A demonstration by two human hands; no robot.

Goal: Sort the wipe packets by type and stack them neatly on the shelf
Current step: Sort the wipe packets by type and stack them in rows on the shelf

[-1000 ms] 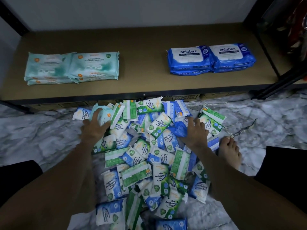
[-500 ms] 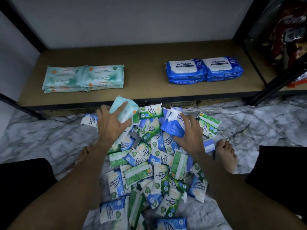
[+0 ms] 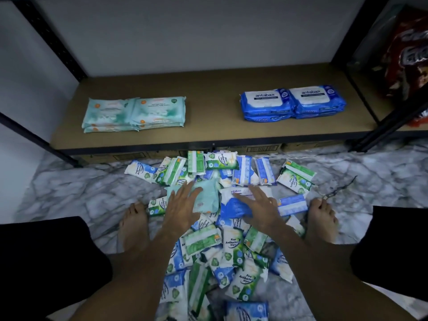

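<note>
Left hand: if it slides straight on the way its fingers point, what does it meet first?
Probably the green-and-white small packets at the pile's back, just past the teal packet the left hand lies on; then the shelf edge. Depth is unclear.

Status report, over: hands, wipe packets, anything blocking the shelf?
Left hand flat on pale teal plastic wipe packet. Right hand flat on blue plastic Antabax packet. Neither on brown wooden shelf yet; nothing in the way.
</note>
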